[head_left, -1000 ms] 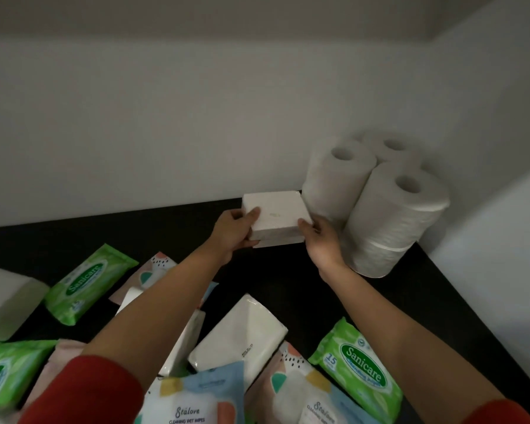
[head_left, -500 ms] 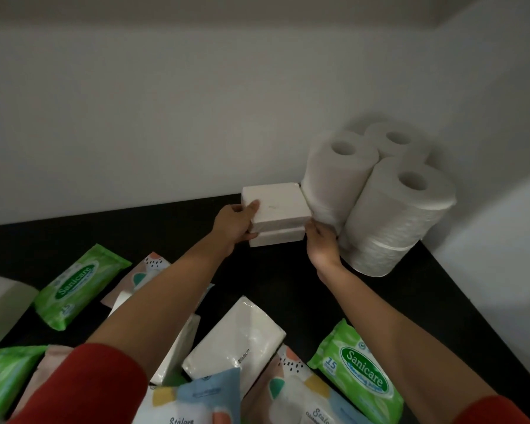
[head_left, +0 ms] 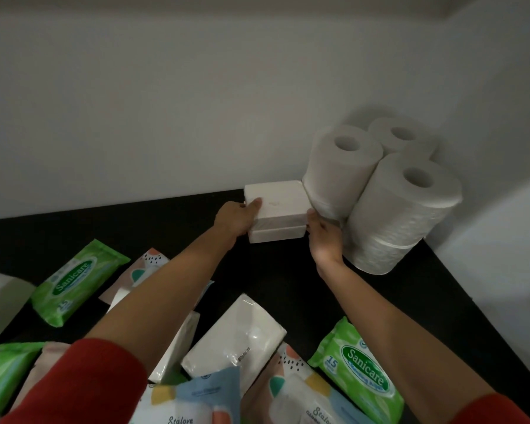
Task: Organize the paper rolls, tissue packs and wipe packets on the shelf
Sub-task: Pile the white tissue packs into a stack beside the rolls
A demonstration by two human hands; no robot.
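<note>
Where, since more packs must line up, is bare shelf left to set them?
Bare shelf runs along the back wall left of the stacked tissue packs, and from their front down to the loose tissue packs. A strip lies before the paper rolls. The near edge is crowded with wipe packets.

Two arms are seen, each clothed in red. The left sleeve (head_left: 74, 384) is shown at the near left as a broad, rounded mass of plain, matte red fabric, and its edge ends near the elbow. From there the left forearm (head_left: 166, 295) is uncovered down to the left grip (head_left: 236, 218), which is bare; a short thumbnail can be made out on it. The right sleeve (head_left: 508, 408) is cut off by the near right corner, so only a narrow strip of the same red is shown. The right forearm (head_left: 380, 325) and the right grip (head_left: 325, 240) are likewise uncovered. The weave of the fabric cannot be told in the dim light.
</note>
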